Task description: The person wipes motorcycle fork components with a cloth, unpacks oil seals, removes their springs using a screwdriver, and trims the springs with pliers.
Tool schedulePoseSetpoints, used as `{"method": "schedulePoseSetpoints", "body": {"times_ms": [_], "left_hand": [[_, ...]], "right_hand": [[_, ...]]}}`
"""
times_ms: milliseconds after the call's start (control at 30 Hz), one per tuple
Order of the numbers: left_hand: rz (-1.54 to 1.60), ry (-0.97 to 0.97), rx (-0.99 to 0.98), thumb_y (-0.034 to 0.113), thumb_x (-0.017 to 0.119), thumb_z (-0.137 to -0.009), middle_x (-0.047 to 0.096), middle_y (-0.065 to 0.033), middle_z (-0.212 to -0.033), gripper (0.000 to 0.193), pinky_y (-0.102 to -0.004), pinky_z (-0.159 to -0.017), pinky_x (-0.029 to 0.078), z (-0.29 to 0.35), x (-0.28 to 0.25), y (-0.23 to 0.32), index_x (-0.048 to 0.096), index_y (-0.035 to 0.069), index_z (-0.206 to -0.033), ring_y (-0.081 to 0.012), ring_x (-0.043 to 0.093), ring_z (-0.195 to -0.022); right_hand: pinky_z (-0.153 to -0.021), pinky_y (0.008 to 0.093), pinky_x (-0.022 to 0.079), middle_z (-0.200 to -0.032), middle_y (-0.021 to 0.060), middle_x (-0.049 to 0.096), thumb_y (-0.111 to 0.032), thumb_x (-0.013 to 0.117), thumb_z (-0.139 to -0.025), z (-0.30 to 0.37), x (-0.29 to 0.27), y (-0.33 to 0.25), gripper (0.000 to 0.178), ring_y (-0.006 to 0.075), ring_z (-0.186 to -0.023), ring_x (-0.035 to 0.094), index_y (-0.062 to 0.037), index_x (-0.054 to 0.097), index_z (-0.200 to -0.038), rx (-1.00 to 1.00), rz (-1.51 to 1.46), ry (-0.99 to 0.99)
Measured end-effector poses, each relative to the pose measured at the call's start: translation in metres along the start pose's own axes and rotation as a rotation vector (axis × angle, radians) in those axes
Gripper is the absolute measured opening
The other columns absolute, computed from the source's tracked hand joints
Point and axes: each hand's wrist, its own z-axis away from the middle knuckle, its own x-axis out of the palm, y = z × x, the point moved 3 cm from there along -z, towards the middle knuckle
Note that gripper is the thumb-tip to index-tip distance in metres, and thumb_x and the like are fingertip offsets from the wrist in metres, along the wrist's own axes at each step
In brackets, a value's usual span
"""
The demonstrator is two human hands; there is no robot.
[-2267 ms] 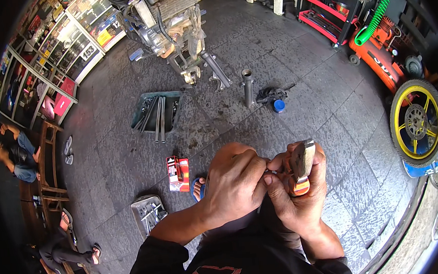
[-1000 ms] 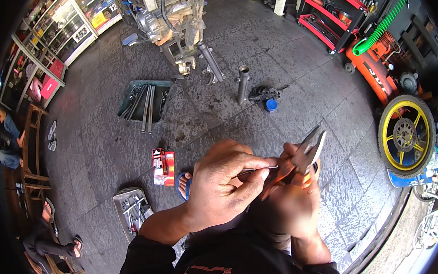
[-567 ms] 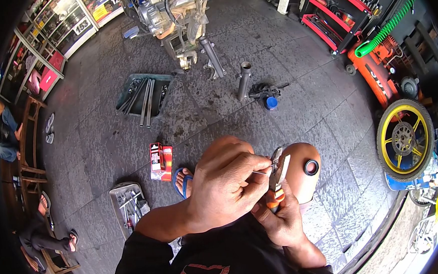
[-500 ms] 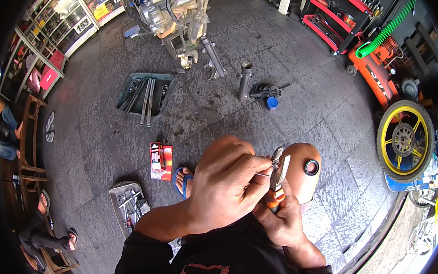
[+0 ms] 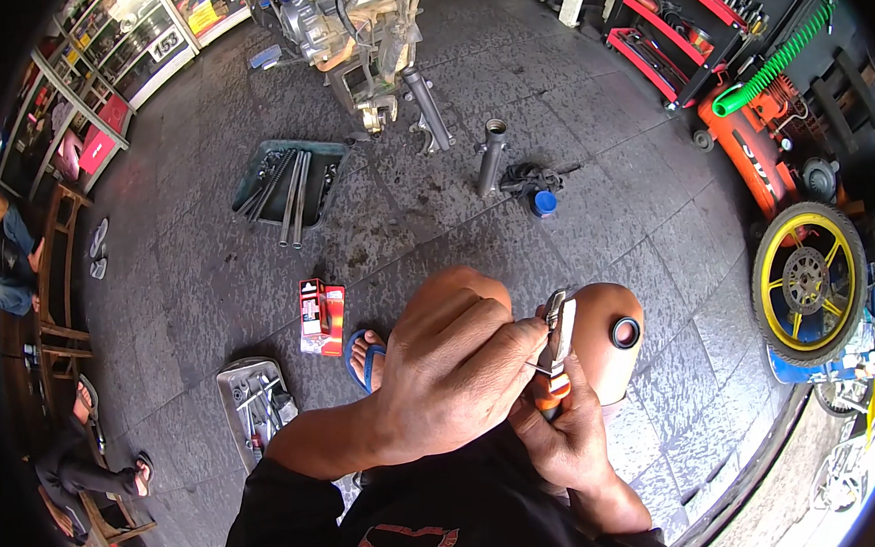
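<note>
My right hand (image 5: 570,436) grips a pair of pliers (image 5: 562,334) with orange handles, its silver jaws pointing up and away from me. Close beside the jaws, my left hand (image 5: 453,358) is closed in a pinch. A thin metal wire (image 5: 537,369) runs from its fingertips toward the pliers; the wire's ends are hidden. On my right knee rests a black ring-shaped seal (image 5: 625,333), just right of the pliers.
Ahead lie a tray (image 5: 336,191) of metal tubes, two fork legs (image 5: 492,158) and a blue-lidded container (image 5: 543,204). A red box (image 5: 322,319) and a tool tray (image 5: 226,392) are left. An engine (image 5: 363,37) stands beyond; a yellow wheel (image 5: 767,288) leans right.
My left fingertips have shifted slightly up along the jaws, and the pliers have turned a little more upright. Both hands keep their hold.
</note>
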Motion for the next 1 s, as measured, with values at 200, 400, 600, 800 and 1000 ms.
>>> {"method": "schedulePoseSetpoints", "body": {"times_ms": [200,400,600,800,1000], "left_hand": [[0.000,-0.006,0.009,0.009,0.076,-0.063,0.050,-0.0075,-0.073,0.027,-0.0378,-0.064,0.047,-0.002,-0.002,0.002,0.065,0.000,-0.085,-0.0228,0.057,-0.069],[0.005,0.016,0.029,0.007,0.075,-0.063,0.051,-0.0080,-0.072,0.026,-0.0376,-0.063,0.046,-0.002,0.000,0.000,0.065,-0.001,-0.085,-0.0222,0.056,-0.066],[0.003,0.009,0.052,0.006,0.074,-0.062,0.051,-0.0084,-0.072,0.028,-0.0378,-0.061,0.046,0.000,-0.002,-0.002,0.066,-0.003,-0.087,-0.0223,0.056,-0.066],[-0.029,-0.003,0.091,-0.001,0.080,-0.070,0.060,-0.0056,-0.073,0.024,-0.0318,-0.050,0.044,0.003,-0.004,-0.003,0.070,0.000,-0.092,-0.0196,0.056,-0.059],[-0.044,-0.035,0.078,0.003,0.077,-0.066,0.058,-0.0052,-0.074,0.027,-0.0327,-0.053,0.045,0.010,-0.001,-0.008,0.071,0.000,-0.092,-0.0190,0.055,-0.060]], "right_hand": [[-0.086,0.0250,0.049,-0.105,0.0036,0.056,0.007,0.060,-0.089,0.001,-0.003,0.000,0.079,0.0108,-0.094,0.057,-0.0024,0.021,-0.157,-0.023,0.059,-0.010],[-0.090,0.0263,0.050,-0.108,0.0047,0.058,0.009,0.058,-0.089,-0.001,-0.001,-0.001,0.076,0.0121,-0.099,0.058,-0.0026,0.023,-0.156,-0.021,0.027,-0.011],[-0.094,0.0265,0.049,-0.114,0.0064,0.060,0.008,0.059,-0.091,-0.001,0.000,-0.002,0.074,0.0124,-0.103,0.059,-0.0031,0.024,-0.155,-0.001,0.015,-0.018],[-0.089,0.0263,0.049,-0.108,0.0049,0.061,0.003,0.064,-0.092,0.000,-0.001,0.003,0.066,0.0104,-0.099,0.058,-0.0023,0.033,-0.151,0.010,-0.009,0.005],[-0.083,0.0275,0.051,-0.097,0.0039,0.064,-0.001,0.067,-0.091,-0.007,-0.010,0.008,0.055,0.0110,-0.091,0.060,-0.0018,0.044,-0.142,-0.037,0.084,-0.038]]}}
